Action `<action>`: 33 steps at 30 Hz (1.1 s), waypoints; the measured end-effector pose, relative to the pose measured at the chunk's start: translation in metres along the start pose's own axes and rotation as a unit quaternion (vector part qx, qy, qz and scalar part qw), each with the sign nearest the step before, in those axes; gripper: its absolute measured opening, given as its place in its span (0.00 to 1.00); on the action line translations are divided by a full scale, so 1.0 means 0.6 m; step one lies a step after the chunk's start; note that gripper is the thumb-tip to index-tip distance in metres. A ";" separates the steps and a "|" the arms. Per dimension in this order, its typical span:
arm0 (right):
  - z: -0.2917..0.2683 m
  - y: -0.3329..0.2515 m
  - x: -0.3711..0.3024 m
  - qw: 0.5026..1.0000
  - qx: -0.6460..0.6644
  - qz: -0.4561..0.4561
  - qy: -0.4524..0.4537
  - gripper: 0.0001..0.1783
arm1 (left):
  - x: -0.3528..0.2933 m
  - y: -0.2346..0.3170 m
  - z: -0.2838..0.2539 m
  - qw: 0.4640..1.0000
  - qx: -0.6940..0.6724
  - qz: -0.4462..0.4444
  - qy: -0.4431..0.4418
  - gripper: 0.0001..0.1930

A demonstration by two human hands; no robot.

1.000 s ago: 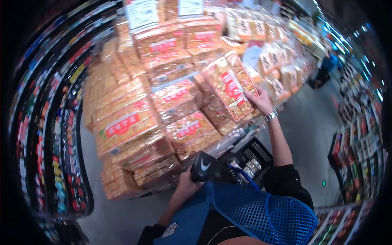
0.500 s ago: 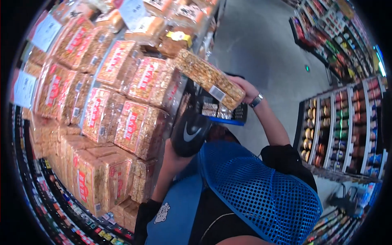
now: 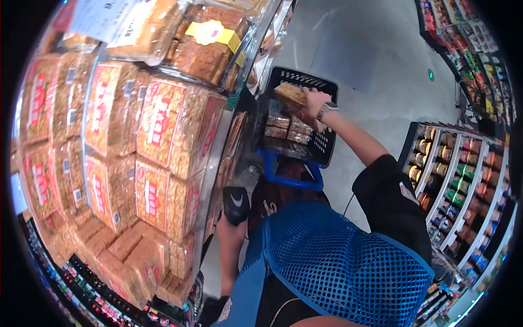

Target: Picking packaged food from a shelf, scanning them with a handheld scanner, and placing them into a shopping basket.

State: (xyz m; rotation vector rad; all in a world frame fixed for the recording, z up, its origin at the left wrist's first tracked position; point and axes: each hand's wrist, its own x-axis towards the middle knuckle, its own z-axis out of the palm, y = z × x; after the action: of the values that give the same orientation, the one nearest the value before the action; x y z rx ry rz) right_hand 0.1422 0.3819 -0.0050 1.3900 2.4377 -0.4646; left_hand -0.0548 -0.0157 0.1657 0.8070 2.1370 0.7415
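Observation:
My right hand (image 3: 317, 102), with a watch at the wrist, grips a clear-wrapped pack of sachima (image 3: 290, 94), a golden puffed-grain snack. Hand and pack are inside the black shopping basket (image 3: 331, 90), over its far part. Other wrapped packs (image 3: 278, 126) lie in the basket nearer to me. A blue handle (image 3: 297, 184) hangs at its near side. Low beside the display, my left hand (image 3: 231, 233) is closed around a black handheld barcode scanner (image 3: 236, 205), its head pointing away from me.
On the left stands a display stacked with wrapped sachima packs (image 3: 155, 128). A tray of brown cake slices (image 3: 210, 46) with a yellow band sits beyond them, near a white price sign (image 3: 103, 22). Shelves of jars and cans (image 3: 455, 180) stand to the right, across the grey floor (image 3: 370, 65).
My right hand has carried the pack from beside the display down into the basket. The left hand has lowered the scanner toward me. The view has shifted, showing more of the basket.

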 end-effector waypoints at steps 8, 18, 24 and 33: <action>0.305 0.022 0.253 0.980 -0.083 -0.097 -0.156 0.18 | 0.004 -0.080 0.127 0.969 0.041 -0.239 -0.042 0.20; 0.456 -0.150 0.287 0.919 -0.232 -0.182 -0.261 0.18 | 0.030 -0.076 0.160 0.931 0.051 -0.358 -0.054 0.17; 0.729 0.044 0.468 0.892 -0.354 0.016 -0.280 0.20 | 0.074 -0.138 0.199 0.950 0.007 -0.293 -0.109 0.16; 0.656 -0.004 0.352 0.964 0.186 -0.091 -0.165 0.54 | 0.022 -0.163 0.187 0.929 0.025 -0.367 -0.045 0.15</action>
State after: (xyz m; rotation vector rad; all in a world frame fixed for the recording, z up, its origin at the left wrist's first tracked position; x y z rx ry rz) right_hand 0.0743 0.3800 -0.4464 1.1032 2.2816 -1.1497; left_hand -0.0048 -0.0401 0.0269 0.0205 2.1468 0.2432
